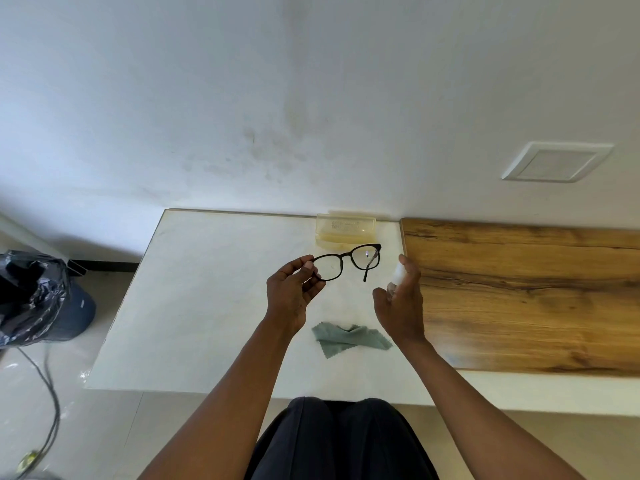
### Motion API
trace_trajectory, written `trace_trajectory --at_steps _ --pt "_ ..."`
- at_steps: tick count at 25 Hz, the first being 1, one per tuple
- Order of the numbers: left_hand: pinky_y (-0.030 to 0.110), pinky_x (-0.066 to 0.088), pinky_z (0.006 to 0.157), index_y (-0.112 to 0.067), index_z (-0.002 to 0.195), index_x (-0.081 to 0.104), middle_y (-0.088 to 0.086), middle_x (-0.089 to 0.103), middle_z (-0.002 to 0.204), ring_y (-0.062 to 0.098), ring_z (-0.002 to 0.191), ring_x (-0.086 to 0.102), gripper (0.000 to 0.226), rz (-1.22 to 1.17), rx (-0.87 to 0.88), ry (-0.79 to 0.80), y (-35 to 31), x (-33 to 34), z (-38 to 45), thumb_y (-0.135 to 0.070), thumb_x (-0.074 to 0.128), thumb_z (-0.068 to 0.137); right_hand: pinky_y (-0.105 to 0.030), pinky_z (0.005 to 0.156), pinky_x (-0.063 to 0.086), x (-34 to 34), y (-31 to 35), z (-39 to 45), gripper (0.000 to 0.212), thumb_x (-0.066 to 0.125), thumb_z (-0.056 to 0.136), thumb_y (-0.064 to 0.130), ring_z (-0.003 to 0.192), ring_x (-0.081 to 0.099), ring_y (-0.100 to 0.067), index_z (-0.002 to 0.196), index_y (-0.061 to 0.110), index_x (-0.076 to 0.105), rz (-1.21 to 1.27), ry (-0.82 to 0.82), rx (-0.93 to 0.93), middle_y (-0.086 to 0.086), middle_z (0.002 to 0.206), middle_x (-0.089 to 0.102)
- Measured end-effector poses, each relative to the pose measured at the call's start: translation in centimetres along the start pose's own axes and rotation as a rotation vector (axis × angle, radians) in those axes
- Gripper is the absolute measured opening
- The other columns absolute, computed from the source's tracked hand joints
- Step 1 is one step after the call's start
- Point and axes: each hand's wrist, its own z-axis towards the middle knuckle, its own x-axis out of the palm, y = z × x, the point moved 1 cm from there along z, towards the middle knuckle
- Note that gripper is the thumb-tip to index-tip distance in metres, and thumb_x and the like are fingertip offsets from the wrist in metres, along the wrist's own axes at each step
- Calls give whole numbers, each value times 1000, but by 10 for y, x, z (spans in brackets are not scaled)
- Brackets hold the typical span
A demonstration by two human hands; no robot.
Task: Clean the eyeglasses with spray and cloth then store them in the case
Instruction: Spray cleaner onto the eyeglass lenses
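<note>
I see matt black plastic-framed eyeglasses (pixel 347 262), a soft grey-green cloth (pixel 349 338), a translucent yellowish plastic case (pixel 345 230), a smooth white surface (pixel 207 306) beside grainy brown wood panel (pixel 526 296)

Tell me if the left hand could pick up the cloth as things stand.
Probably not right away. The left hand is pinching the glasses by one end, so it is not free. The cloth lies bare on the table just below both hands, with nothing covering it.

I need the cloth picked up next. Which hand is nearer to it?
Right. The right hand, gripping the spray bottle, hovers just above the cloth; the left hand is farther, holding the eyeglasses.
</note>
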Motion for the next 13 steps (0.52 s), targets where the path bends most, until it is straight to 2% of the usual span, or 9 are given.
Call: trace_trajectory --at_steps 2,4,7,10,13 --pt "26 58 65 -6 94 64 10 56 74 22 71 56 13 -7 1 -2 0 0 0 -1 53 90 -45 91 47 0 -9 0 65 40 65 9 101 52 -41 120 36 21 17 18 33 -22 126 41" --pt "26 58 65 -5 95 64 10 56 74 22 71 56 13 -5 1 -7 1 -1 1 -2 53 90 -47 95 44 -1 -18 0 71 43 68 1 106 48 -41 126 35 18 -2 29 63 -20 130 34" --pt "26 58 66 -3 102 63 10 56 74 21 70 57 15 2 -1 -5 2 -2 3 -2 53 90 -49 99 40 -4 -33 5 73 50 74 -14 118 39 -38 138 11 21 -58 13 105 -23 134 31" --pt "28 58 68 -1 106 62 10 56 73 20 68 57 18 5 -6 -11 2 -4 6 -2 53 90 -49 97 38 -7 -43 7 63 59 80 -8 115 40 -38 135 5 32 -157 13 127 -21 133 39" --pt "28 58 68 -3 99 63 10 56 74 20 68 56 14 -8 -6 -18 1 -6 8 -1 53 90 -49 89 45 -8 -51 8 58 64 79 -4 111 46 -40 130 7 38 -162 -15 173 -22 127 46"
